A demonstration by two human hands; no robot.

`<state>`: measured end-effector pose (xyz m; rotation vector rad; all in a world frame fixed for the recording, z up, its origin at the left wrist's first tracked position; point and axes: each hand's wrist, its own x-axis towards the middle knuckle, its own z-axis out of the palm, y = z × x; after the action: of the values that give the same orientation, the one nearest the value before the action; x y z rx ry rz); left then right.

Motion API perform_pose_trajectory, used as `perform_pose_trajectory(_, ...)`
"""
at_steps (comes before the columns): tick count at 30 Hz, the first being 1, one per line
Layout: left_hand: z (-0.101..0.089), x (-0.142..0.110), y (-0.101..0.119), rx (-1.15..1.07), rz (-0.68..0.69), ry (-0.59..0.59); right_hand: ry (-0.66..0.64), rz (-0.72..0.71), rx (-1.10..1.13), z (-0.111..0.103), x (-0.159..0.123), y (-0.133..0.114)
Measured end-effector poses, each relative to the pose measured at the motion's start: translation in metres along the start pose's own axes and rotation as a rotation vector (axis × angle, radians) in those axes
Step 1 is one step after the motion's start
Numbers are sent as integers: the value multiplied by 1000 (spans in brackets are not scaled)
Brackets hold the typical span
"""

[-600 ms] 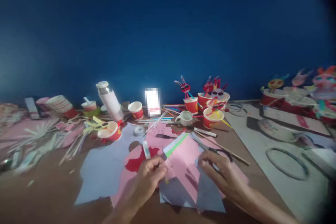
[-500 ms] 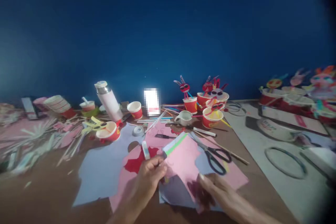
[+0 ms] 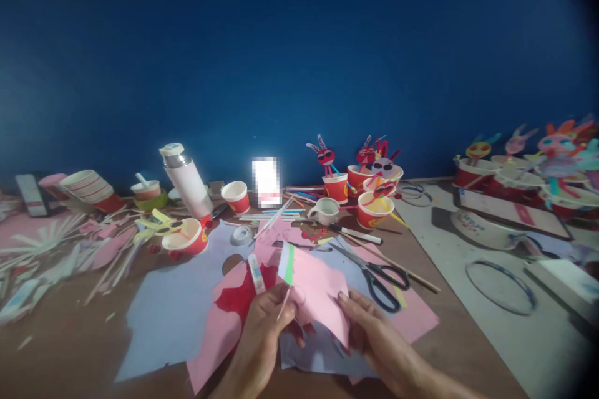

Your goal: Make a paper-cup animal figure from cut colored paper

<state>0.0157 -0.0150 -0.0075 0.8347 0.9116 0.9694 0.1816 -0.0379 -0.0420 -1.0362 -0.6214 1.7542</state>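
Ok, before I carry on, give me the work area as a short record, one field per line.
Left grip: pinching the pink sheet at its left side
Right grip: holding the same sheet's right edge
Strip: white and green, along the sheet's left end
Scissors: on the table beyond the right grip, black handles, not held
White tube: beyond the left grip, beside red paper
Back left: white flask, red cup to its right
Unclear: sheet's underside, hidden

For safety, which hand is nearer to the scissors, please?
Right. The right hand is just below the scissors in view; the left hand is farther off, to their left.
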Motion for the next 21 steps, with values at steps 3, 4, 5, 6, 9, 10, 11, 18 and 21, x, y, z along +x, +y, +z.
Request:
perform_pose_trajectory(3, 3, 1, -1, -79, 4, 30, 60, -156, -135, -4, 11, -14)
perform_pose_trajectory(4, 4, 2, -1, -109, 6, 34, 85, -204, -187, -5, 15, -19)
perform_pose_trajectory(5, 6, 2, -2, -131, 11, 40, 119, -240, -240, -6, 19, -23)
perform_pose_trajectory(6, 8, 3, -3, -142, 14, 47, 149, -259, -292, -7, 23, -27)
perform_pose_trajectory(9, 12, 5, -7, -121, 19, 114, 175, -270, -374, -12, 31, -31)
perform_pose_trajectory(10, 12, 6, -9, -111, 17, 142, 166, -270, -389, -13, 32, -32)
perform_pose_trajectory(11, 12, 7, -11, -107, 14, 167, 149, -261, -422, -16, 33, -33)
perform_pose_trajectory(18, 0, 14, -23, -158, -39, 170, 149, -297, -1551, -58, 16, -63)
perform_pose_trajectory(21, -5, 17, -26, -142, -54, 146, 291, -258, -1920, -81, 14, -67)
